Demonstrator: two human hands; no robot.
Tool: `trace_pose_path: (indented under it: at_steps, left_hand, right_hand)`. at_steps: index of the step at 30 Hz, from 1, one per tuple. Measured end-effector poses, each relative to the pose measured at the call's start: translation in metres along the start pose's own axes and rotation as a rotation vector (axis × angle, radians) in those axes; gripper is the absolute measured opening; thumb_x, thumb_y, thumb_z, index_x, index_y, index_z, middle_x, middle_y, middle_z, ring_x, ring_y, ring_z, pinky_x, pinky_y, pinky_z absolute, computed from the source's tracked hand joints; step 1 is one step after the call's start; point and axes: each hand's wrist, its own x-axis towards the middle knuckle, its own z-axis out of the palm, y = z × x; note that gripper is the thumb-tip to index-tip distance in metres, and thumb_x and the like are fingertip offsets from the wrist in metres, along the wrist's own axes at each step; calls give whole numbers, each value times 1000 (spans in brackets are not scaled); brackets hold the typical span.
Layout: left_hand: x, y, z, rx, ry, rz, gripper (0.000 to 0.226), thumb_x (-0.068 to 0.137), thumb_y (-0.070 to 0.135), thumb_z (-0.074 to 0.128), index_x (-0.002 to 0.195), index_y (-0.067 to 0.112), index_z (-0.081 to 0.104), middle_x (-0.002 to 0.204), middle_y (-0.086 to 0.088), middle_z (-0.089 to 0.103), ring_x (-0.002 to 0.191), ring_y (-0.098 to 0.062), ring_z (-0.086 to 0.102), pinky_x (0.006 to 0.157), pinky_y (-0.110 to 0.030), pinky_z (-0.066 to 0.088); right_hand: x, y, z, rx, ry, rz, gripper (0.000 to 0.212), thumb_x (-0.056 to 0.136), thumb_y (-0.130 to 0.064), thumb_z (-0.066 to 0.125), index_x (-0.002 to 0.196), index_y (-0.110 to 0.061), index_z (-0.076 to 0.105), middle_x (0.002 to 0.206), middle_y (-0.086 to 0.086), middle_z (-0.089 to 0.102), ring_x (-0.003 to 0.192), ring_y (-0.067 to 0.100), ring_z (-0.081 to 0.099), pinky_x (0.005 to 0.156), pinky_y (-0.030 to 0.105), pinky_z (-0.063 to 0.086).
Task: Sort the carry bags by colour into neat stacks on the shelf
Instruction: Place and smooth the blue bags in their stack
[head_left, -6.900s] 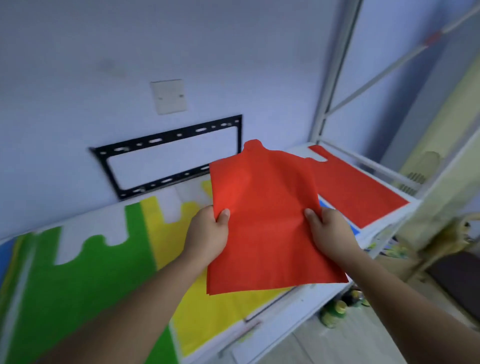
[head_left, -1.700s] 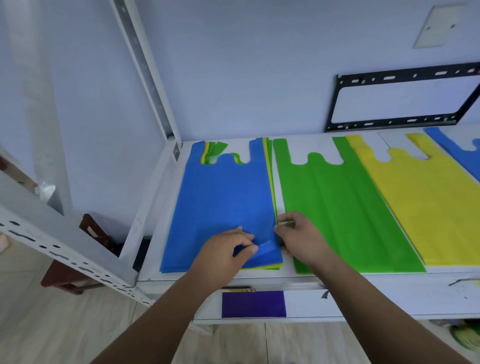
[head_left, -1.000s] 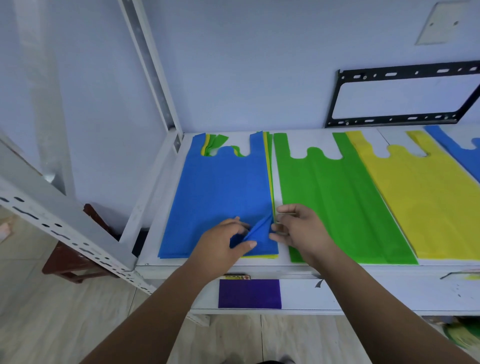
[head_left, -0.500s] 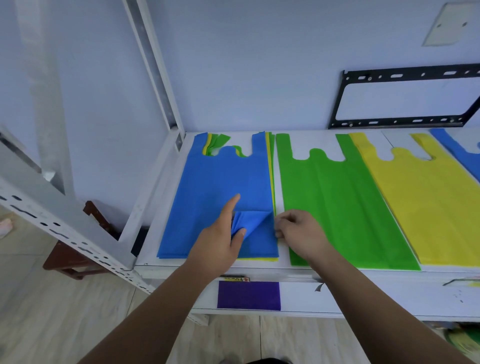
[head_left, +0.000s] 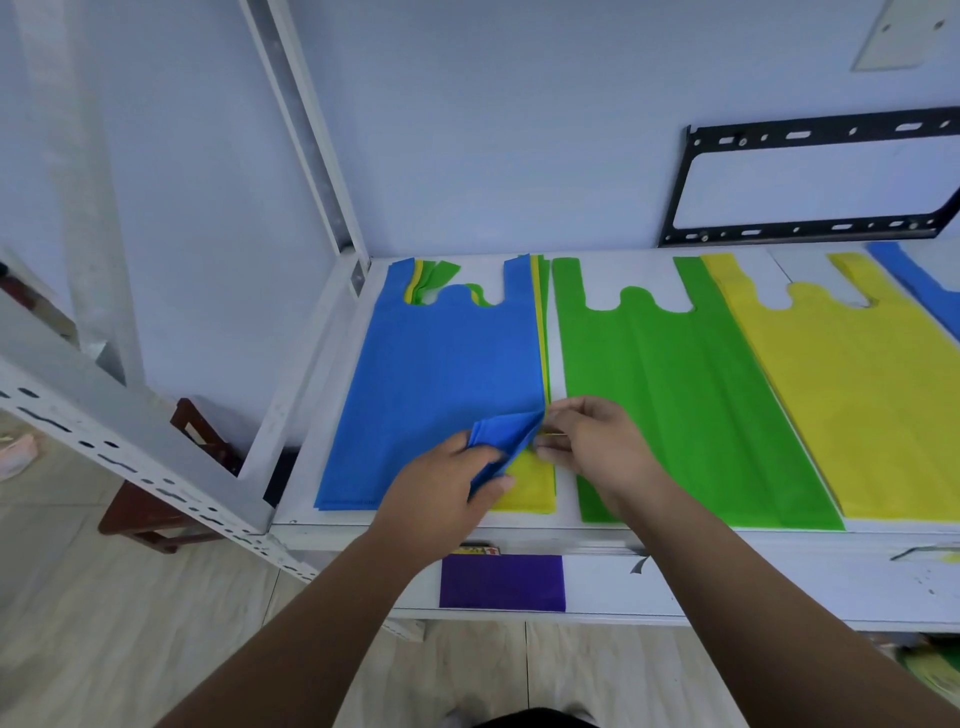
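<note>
**A:** What room and surface are shown?

**B:** A white metal shelf (head_left: 727, 540) is set against a pale blue wall (head_left: 519, 130), above a light wood-patterned floor (head_left: 130, 623).

**A:** How are the fingers placed?

**B:** The near right corner of the top blue bag (head_left: 441, 374) is pinched and folded back by the left hand (head_left: 436, 499), thumb on one side and fingers on the other. A thin yellow edge at the pile's right side is pinched by the curled thumb and forefinger of the right hand (head_left: 602, 447).

**A:** What is found around them?

**B:** A yellow bag (head_left: 530, 488) is uncovered under the lifted corner. Green and yellow handles are seen at the pile's 12 o'clock end. This mixed pile is laid at the shelf's left end. At 3 o'clock a green stack (head_left: 675, 405) is laid beside it, then a yellow stack (head_left: 857, 405), then a blue strip (head_left: 930, 291).

**A:** And farther out?

**B:** A black bracket (head_left: 680, 208) is fixed to the wall at 2 o'clock, with a pale wall plate (head_left: 893, 36) above it. A purple sheet (head_left: 501, 582) is seen at 6 o'clock on the lower level. A perforated white beam (head_left: 130, 452) is crossed at 9 o'clock over a brown stool (head_left: 156, 509).
</note>
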Motion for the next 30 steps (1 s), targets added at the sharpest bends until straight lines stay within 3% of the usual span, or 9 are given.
trace_pose_path:
  at_steps: [5, 10, 14, 17, 20, 22, 25, 27, 30]
  left_hand:
    - [3, -4, 2, -2, 110, -32, 32, 100, 42, 50, 76, 21, 50, 77, 5, 47, 64, -14, 47, 55, -35, 41]
    - [5, -4, 1, -59, 156, -70, 29, 95, 42, 59, 71, 30, 50, 68, 7, 44, 60, -12, 46, 53, -28, 34]
    - [4, -5, 2, -74, 167, -87, 23, 91, 46, 63, 78, 28, 61, 71, 10, 50, 62, -10, 49, 56, -26, 36]
    - [-1, 4, -4, -118, 167, -27, 31, 92, 53, 57, 116, 32, 57, 110, 18, 55, 86, -2, 55, 69, -25, 46]
    - [-10, 23, -8, -127, 238, 132, 38, 95, 46, 54, 127, 25, 50, 124, 7, 49, 106, -9, 53, 84, -26, 48]
    - [-20, 35, -4, -41, 253, 277, 26, 97, 39, 53, 115, 22, 57, 111, 2, 56, 98, -16, 55, 82, -30, 48]
    - [-30, 37, 6, 0, 127, 395, 20, 100, 33, 48, 105, 23, 64, 100, 5, 62, 91, -15, 57, 77, -34, 49]
    - [-32, 22, 9, -44, 96, 278, 29, 102, 39, 41, 110, 24, 65, 110, 8, 64, 101, -12, 58, 87, -32, 49]
    - [-31, -11, 4, -191, 203, -58, 37, 104, 40, 37, 117, 19, 65, 115, 5, 67, 109, -12, 60, 96, -30, 46]
  right_hand:
    - [-2, 3, -2, -49, -21, 38, 10, 98, -10, 53, 98, -5, 62, 92, 18, 69, 78, 26, 72, 73, 34, 62]
    - [-7, 6, 3, -40, -146, 173, 30, 99, -20, 56, 111, 6, 62, 90, 21, 75, 74, 28, 75, 66, 34, 63]
    - [-6, 0, 8, -14, -271, 279, 56, 99, -47, 51, 113, 7, 61, 95, 25, 75, 86, 34, 75, 72, 38, 63]
    - [1, -7, 15, 26, -364, 347, 63, 95, -58, 48, 113, 0, 61, 91, 20, 75, 79, 30, 75, 68, 37, 63]
    - [8, -14, 24, 51, -374, 364, 49, 96, -51, 53, 106, -5, 65, 83, 14, 74, 64, 24, 72, 56, 32, 61]
    - [14, -13, 31, 52, -331, 323, 36, 96, -31, 59, 117, -2, 64, 96, 14, 76, 76, 26, 74, 59, 33, 60]
    - [22, -11, 36, 96, -262, 267, 30, 95, -9, 58, 124, 1, 61, 111, 17, 73, 89, 28, 74, 62, 34, 62]
    - [23, -15, 34, 135, -255, 273, 23, 96, -9, 56, 118, -4, 63, 103, 13, 75, 77, 22, 75, 53, 30, 61]
    - [29, -20, 15, 128, -236, 292, 25, 94, -12, 59, 118, -9, 63, 94, 6, 75, 69, 16, 74, 48, 25, 57]
